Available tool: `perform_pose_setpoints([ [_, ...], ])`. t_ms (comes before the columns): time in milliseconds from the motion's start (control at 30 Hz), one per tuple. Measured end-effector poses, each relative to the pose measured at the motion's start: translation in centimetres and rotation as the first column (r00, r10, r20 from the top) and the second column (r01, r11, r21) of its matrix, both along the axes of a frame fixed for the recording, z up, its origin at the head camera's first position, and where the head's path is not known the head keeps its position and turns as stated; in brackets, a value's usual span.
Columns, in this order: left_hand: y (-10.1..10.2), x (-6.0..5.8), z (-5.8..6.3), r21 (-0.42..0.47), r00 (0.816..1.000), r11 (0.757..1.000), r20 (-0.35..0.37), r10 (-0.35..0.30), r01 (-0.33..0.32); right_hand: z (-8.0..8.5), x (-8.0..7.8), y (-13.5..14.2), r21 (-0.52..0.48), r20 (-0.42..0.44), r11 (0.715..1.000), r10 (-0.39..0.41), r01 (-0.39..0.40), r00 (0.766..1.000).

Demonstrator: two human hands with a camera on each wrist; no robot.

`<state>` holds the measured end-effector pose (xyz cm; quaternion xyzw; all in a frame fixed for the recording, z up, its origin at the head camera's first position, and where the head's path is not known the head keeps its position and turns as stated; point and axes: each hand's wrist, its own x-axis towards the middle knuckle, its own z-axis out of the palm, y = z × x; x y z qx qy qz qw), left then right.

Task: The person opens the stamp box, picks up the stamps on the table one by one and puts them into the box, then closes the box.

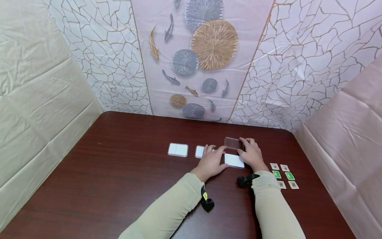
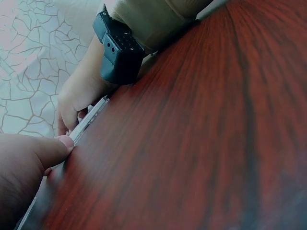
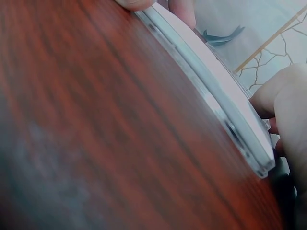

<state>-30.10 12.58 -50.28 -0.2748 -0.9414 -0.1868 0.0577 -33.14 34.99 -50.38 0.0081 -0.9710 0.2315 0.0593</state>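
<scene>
A flat clear plastic case filled with white (image 1: pixel 234 160) lies on the table in front of me. My left hand (image 1: pixel 210 163) holds its left end, thumb (image 2: pixel 58 147) at the near corner and a finger on the far side. In the right wrist view the case (image 3: pixel 211 81) shows as a thick white slab in a clear rim. Just beyond it is an empty transparent lid (image 1: pixel 232 143). My right hand (image 1: pixel 252 154) grips this lid at its right edge, index finger at the far corner and thumb at the near one.
Left of the hands lies another white-filled case (image 1: pixel 177 149). A second one (image 1: pixel 199 151) is partly hidden behind my left fingers. Several small cards, among them a green one (image 1: pixel 289 176), lie in two columns near my right forearm. A patterned cloth wall (image 1: pixel 191 99) borders the table's back.
</scene>
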Motion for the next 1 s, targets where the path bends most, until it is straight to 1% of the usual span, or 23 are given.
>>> perform_pose_setpoints([
  [100, 0.0, 0.1, 0.1, 0.007, 1.0, 1.0, -0.007, -0.01, 0.01, 0.0, 0.2, 0.1, -0.042, -0.009, 0.999, -0.012, 0.012, 1.0],
  [167, -0.1, 0.1, 0.1, 0.02, 1.0, 1.0, -0.011, -0.017, 0.017, 0.0, 0.5, 0.2, -0.1, -0.022, 0.995, -0.027, 0.025, 0.999],
  [233, -0.3, 0.0, 0.2, 0.044, 1.0, 0.999, -0.006, -0.021, 0.021, 0.1, 0.8, 0.3, -0.175, -0.044, 0.984, -0.048, 0.04, 0.998],
  [333, -0.9, -0.2, 0.2, 0.071, 1.0, 0.997, 0.003, -0.012, 0.012, 0.0, 1.2, 0.4, -0.257, -0.114, 0.966, -0.071, 0.04, 0.991],
  [400, -1.5, -0.4, 0.1, 0.074, 1.0, 0.997, 0.009, -0.003, 0.002, -0.1, 1.5, 0.4, -0.273, -0.171, 0.961, -0.08, 0.031, 0.982],
  [533, -3.3, -1.0, -0.1, 0.05, 1.0, 0.999, -0.003, 0.015, -0.015, -0.3, 2.2, -0.1, -0.25, -0.27, 0.968, -0.071, 0.001, 0.96],
  [600, -4.5, -1.4, -0.1, 0.046, 1.0, 0.999, -0.02, 0.018, -0.017, -0.2, 2.5, -0.7, -0.214, -0.314, 0.976, -0.043, -0.027, 0.948],
  [700, -6.2, -2.0, 0.0, 0.047, 0.999, 0.999, -0.032, 0.02, -0.019, 0.0, 2.8, -1.9, -0.142, -0.365, 0.987, 0.023, -0.08, 0.931],
  [867, -8.2, -2.5, 0.1, 0.041, 1.0, 0.999, -0.012, 0.004, -0.004, 0.2, 3.2, -4.1, -0.037, -0.399, 0.986, 0.135, -0.163, 0.907],
  [1000, -8.8, -2.7, 0.0, 0.018, 1.0, 1.0, -0.008, -0.012, 0.012, 0.3, 3.4, -5.9, 0.033, -0.396, 0.976, 0.212, -0.217, 0.893],
])
